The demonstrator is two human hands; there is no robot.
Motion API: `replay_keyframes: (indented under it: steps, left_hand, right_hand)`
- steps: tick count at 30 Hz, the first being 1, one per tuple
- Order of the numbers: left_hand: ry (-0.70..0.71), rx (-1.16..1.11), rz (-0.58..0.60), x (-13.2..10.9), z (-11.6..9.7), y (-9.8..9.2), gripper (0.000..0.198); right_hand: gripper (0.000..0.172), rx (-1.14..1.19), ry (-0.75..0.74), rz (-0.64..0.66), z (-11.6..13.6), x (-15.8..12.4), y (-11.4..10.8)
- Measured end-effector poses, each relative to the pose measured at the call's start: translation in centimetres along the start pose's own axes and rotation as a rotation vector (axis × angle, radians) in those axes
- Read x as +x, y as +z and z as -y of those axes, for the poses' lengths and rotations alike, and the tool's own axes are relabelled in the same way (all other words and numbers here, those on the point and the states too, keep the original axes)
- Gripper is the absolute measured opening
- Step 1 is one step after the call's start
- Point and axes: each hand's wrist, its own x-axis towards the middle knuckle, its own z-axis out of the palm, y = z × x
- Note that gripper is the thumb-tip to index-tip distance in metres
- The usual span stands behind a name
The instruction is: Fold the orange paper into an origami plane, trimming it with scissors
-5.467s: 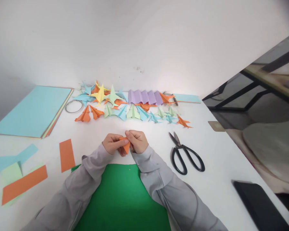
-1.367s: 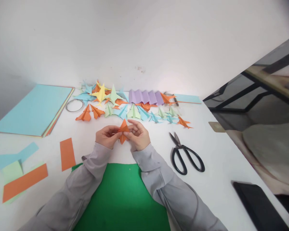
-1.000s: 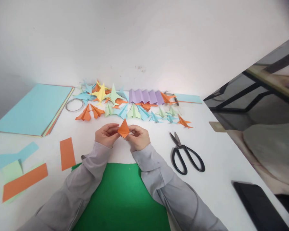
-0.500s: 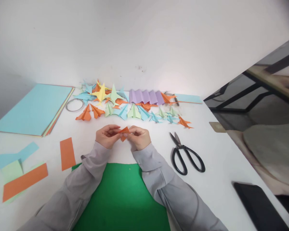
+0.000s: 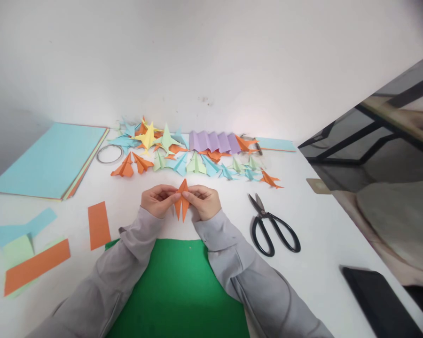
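Between my hands is a folded orange paper piece (image 5: pixel 182 202), shaped like a narrow diamond with a point at the top and two split points hanging below. My left hand (image 5: pixel 159 199) pinches its left edge, thumb in front. On the other edge, my right hand (image 5: pixel 203 201) is closed too, its thumb pressed on the paper's face. Both hands are held above the white table, just beyond a green mat (image 5: pixel 183 286). Behind them lie several folded paper planes, among them a light green one (image 5: pixel 196 164) and an orange one (image 5: pixel 124 167).
Black-handled scissors (image 5: pixel 266 220) lie right of my hands, and a dark phone-like slab (image 5: pixel 377 300) sits near the right edge. To the left are a stack of coloured sheets (image 5: pixel 49 159), an orange strip (image 5: pixel 99 225) and other cut strips. Pleated purple paper (image 5: pixel 215 142) rests by the wall.
The orange paper has been turned in my fingers. Its top point now stands up and its two lower points hang down in view, while both hands keep nearly the same place.
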Motion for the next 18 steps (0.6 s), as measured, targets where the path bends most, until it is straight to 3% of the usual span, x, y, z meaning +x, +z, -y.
replay_keyframes:
  steps: [4,11,18]
  left_hand:
    - [0.006,-0.067,0.003,0.0,0.2,0.2,0.019]
    - [0.141,0.055,0.097,0.3,0.4,-0.1,0.011]
    - [0.076,0.044,0.101,0.4,0.1,-0.3,0.015]
  right_hand:
    - [0.014,-0.037,-0.028,0.003,-0.4,-0.1,0.0]
    - [0.021,-0.148,-0.036,0.082,-1.3,0.1,-0.1]
    - [0.025,-0.176,-0.021,0.095,-1.3,0.0,0.1]
